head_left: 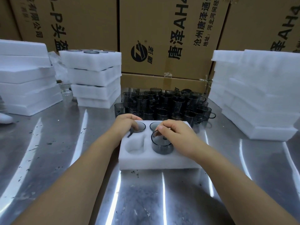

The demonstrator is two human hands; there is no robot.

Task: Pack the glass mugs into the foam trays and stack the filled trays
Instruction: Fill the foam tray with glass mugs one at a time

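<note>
A white foam tray (155, 160) with four pockets lies on the steel table in front of me. My left hand (125, 125) curls over the rim of a smoky glass mug (140, 126) sunk in the far-left pocket. My right hand (176, 133) grips another dark mug (161, 147) by its rim; it stands half out of the near-right pocket. A third mug (154, 125) sits in the far-right pocket. The near-left pocket (134, 146) holds nothing. Behind the tray stands a cluster of several loose mugs (164, 104).
A stack of filled trays (95, 78) rises at the back left, with more foam sheets (26, 78) further left. Empty foam trays (259, 95) are piled at the right. Cardboard boxes (162, 38) wall off the back. Bare steel table (146, 200) lies near me.
</note>
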